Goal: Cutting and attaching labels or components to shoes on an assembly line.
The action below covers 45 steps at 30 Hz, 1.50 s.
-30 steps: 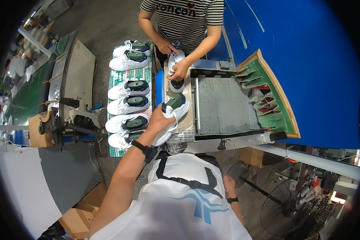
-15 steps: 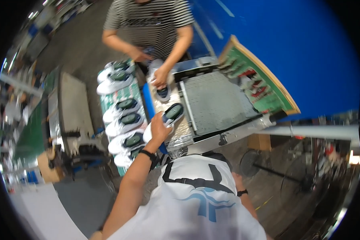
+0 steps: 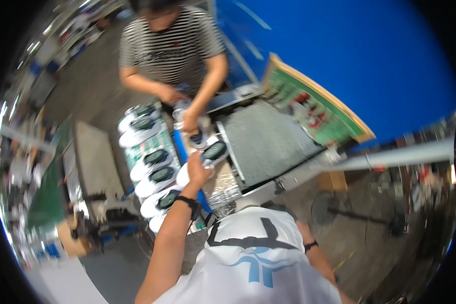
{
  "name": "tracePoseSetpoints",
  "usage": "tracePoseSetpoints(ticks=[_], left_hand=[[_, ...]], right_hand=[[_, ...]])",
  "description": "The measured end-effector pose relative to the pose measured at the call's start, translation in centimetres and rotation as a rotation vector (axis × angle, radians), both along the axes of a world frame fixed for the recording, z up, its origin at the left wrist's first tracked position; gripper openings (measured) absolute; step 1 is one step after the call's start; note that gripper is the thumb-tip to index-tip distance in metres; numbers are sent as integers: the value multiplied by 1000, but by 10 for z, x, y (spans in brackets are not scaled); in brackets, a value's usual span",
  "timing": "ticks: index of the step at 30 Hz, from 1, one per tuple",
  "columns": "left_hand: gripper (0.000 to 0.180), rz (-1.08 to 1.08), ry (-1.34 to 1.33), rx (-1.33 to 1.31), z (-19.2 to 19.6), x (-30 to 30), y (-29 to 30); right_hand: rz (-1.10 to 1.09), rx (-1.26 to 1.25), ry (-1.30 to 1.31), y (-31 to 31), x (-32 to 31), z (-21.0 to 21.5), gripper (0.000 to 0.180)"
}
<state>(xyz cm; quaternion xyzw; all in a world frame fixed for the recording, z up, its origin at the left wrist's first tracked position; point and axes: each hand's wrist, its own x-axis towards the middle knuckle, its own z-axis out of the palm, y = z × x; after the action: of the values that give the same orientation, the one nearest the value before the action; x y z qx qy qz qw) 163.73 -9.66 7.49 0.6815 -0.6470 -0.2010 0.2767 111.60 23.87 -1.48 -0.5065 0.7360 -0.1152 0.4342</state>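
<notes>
Left hand (image 3: 197, 172) grips white shoe (image 3: 206, 158); co-worker's hand (image 3: 189, 121) beyond.

Grey press plate (image 3: 268, 142), seemingly metal.

The left hand (image 3: 197, 172) has carried the white shoe (image 3: 203, 159) up the belt.

We see a row of shoes (image 3: 154, 175) on the belt (image 3: 159, 142) left of our left hand (image 3: 197, 172); the press plate (image 3: 266, 142) lies to its right.
</notes>
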Motion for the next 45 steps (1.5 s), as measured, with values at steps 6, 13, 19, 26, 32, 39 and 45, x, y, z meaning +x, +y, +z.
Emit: tracePoseSetpoints(ticks=[6,13,19,26,32,39,45], left_hand=[[58,-3,63,-159,20,-7,6],[73,45,68,-88,1,1,13],[77,63,30,-100,5,-2,12],[80,49,31,-90,7,-4,16],[81,46,61,-46,6,-8,23],[80,74,91,-163,-4,6,7],[77,76,117,-119,2,4,17]], right_hand=[[82,-174,16,-61,5,11,43],[226,-299,-3,-196,28,20,45],[244,-332,2,-234,42,27,47],[228,-317,14,-228,52,27,50],[230,-285,40,-221,53,31,52],[373,-42,162,-137,-20,75,54],[392,11,210,-138,-30,70,56]])
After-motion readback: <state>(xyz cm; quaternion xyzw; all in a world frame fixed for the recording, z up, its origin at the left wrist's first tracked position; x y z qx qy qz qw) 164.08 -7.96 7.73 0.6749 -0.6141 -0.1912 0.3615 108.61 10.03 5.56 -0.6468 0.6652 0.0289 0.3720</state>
